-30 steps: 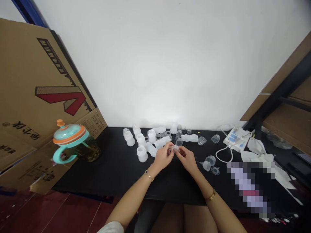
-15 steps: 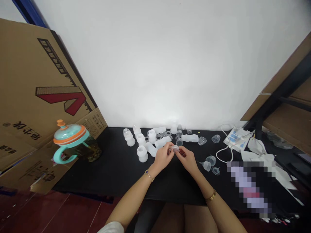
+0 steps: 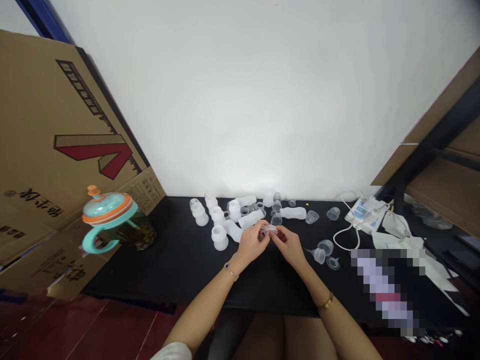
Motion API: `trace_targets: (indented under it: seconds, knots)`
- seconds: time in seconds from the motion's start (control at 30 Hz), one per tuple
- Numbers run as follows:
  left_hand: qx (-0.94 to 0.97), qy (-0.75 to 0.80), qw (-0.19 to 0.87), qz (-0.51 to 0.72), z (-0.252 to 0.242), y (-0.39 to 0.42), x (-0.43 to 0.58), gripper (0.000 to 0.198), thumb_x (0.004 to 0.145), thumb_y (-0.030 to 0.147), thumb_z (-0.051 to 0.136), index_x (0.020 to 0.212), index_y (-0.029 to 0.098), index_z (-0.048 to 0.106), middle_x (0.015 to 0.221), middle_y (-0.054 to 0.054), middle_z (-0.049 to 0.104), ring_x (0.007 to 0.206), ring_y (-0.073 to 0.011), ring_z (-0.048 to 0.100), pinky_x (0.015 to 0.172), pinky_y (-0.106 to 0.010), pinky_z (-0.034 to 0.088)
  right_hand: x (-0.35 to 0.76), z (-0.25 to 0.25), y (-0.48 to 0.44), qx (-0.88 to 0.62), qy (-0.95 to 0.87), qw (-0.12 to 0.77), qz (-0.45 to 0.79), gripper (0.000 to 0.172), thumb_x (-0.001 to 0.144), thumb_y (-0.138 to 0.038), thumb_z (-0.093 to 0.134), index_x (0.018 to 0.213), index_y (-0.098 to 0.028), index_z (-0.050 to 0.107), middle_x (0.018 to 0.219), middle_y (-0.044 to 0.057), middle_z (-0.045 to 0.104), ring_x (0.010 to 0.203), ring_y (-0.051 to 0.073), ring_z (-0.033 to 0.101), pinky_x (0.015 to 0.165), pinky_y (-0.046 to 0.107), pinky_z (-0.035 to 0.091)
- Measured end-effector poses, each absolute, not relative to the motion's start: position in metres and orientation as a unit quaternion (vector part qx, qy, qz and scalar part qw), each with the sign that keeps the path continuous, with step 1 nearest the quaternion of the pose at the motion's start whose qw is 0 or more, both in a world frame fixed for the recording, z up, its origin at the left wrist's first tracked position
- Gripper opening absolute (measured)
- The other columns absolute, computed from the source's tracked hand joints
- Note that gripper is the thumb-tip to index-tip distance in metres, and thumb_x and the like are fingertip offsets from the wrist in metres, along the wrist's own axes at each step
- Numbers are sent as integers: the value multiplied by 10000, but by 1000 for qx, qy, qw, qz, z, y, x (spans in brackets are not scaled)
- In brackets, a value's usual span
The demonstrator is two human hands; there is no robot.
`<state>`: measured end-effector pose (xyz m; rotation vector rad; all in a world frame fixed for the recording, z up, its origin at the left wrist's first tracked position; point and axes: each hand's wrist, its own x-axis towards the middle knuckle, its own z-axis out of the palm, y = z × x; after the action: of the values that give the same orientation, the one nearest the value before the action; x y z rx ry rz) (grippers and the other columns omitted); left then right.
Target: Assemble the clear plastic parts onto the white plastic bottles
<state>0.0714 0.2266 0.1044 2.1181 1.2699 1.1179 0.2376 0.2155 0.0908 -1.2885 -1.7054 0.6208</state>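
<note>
Between the fingertips of my left hand (image 3: 254,241) and my right hand (image 3: 288,244) is a small clear-white ring-shaped cap (image 3: 270,228), pinched from both sides above the black table. Both hands are closed on it; its underside is partly hidden by fingers. Left of my hands stand several white bottles, the nearest an upright open-necked one (image 3: 220,238). A white bottle (image 3: 293,213) lies on its side behind my right hand. Clear domed caps (image 3: 312,216) lie to the right of it. Translucent nipple-like pieces (image 3: 319,255) rest beside my right wrist.
A mug (image 3: 116,220) with a teal handle and orange-rimmed lid stands at left before a large cardboard box (image 3: 48,125). At right are a white power strip (image 3: 363,215) with a looping cable, crumpled white paper (image 3: 397,242) and a blurred-out patch. A white wall closes off the back.
The ring-shaped cap has tilted slightly flatter between my fingertips. Both hands stay in nearly the same place, and the pieces on the table have not moved.
</note>
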Motion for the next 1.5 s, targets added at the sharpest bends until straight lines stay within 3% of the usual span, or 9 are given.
trace_targets:
  seconds: [0.5,1.07,1.37,1.5]
  knots:
    - [764,466,209,393,105,227,71,181,910,249,523,1081,234,580,817,29,681,600,-118,561,603,-239,419,236,90,216,-522,-696,428,246,262,916,-417,561,944,-202,707,748,17,701,622,163,596,548,241,428]
    - [752,451,264,402,105,229,69,228,872,233,544,1097,234,575,828,16,697,659,-133,623,637,-243,487,236,90,216,-526,-689,432,248,310,909,-474,555,927,-205,707,748,23,707,626,174,608,557,253,442]
    - [751,468,242,398,105,230,69,208,886,226,521,1079,225,597,698,43,641,596,-126,576,600,-236,434,234,90,216,-520,-691,434,252,331,919,-492,547,931,-204,709,750,21,705,625,169,598,549,249,430]
    - [766,477,206,379,104,229,70,223,901,227,518,1100,226,619,731,28,661,608,-130,581,616,-241,434,235,87,217,-526,-688,430,255,285,907,-454,568,998,-214,692,776,14,709,634,167,608,546,244,432]
